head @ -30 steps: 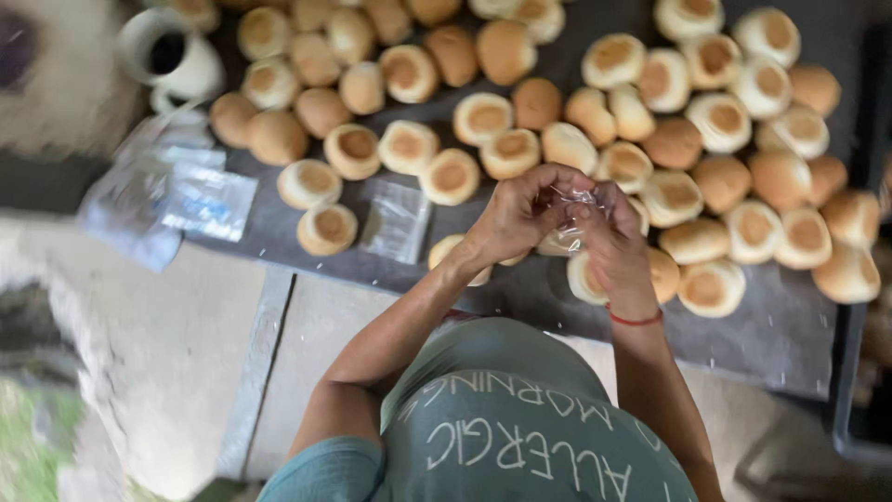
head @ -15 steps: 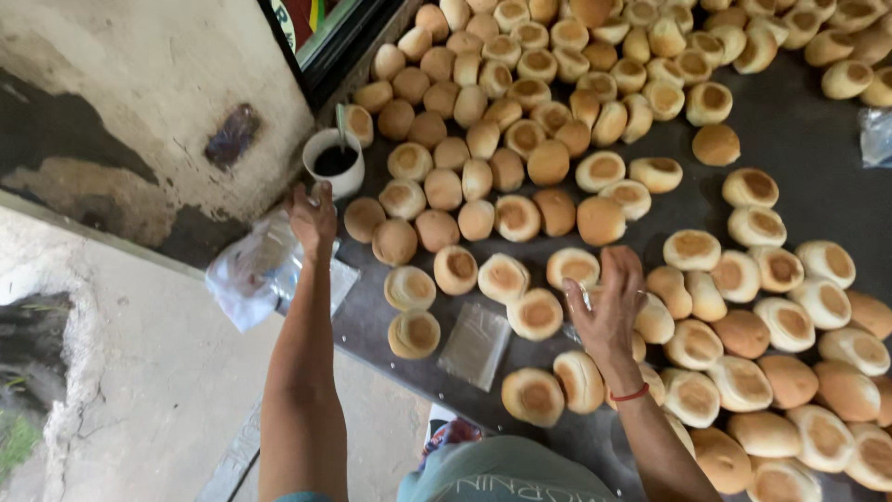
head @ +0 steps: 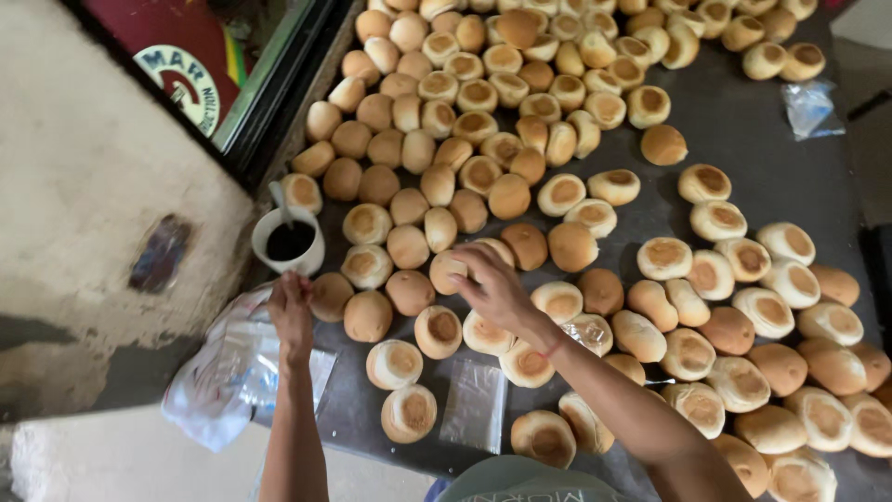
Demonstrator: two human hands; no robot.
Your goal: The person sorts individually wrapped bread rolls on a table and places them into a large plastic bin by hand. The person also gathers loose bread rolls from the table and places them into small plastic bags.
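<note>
Many round golden buns [head: 520,121] cover a dark metal table [head: 743,130]. My left hand [head: 291,311] is at the table's left edge, just below a white cup of dark liquid [head: 289,241]. Its fingers are pinched on the top of a pile of clear plastic bags [head: 228,376]. My right hand [head: 492,286] reaches over the buns, and its fingertips close around one pale bun [head: 444,270]. By my right wrist lies a bun wrapped in clear plastic [head: 593,332]. One flat bag [head: 474,404] lies on the table between nearby buns.
A spoon handle [head: 278,197] sticks out of the cup. More clear bags [head: 806,107] lie at the far right. A concrete ledge [head: 84,232] runs along the left, with a dark window frame [head: 279,102] behind the table.
My left hand has dropped from beside the cup onto the bag pile. My right hand has shifted left onto another bun. The view has swung a little.
</note>
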